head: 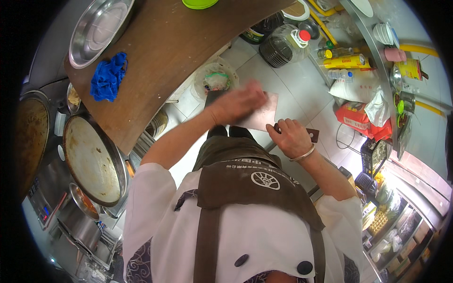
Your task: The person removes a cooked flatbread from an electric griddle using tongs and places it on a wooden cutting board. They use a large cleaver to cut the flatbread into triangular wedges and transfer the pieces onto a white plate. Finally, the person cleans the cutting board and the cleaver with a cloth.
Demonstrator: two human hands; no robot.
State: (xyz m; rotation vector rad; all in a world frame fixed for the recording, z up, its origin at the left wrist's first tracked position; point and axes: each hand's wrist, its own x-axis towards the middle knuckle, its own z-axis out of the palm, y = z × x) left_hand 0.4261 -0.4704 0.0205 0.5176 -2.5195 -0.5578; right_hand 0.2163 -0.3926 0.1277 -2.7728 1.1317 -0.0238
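Observation:
My right hand (291, 137) is closed around the handle (313, 135) of a wide-bladed cleaver (270, 106). The blade is held out level in front of my waist, above the tiled floor, pointing left. Across the blade lies my left hand (240, 100), blurred by motion, which hides the middle of the metal. Whether it touches the blade or holds anything is unclear. Below the cleaver is my brown apron (244, 184) with white printing.
A brown tabletop (159, 60) at upper left carries a blue cloth (109, 77) and a steel basin (102, 32). Round griddles (93, 159) stand left. A lined bin (216, 76) and an oil jug (283, 46) are on the floor ahead. Laden shelving (380, 70) is right.

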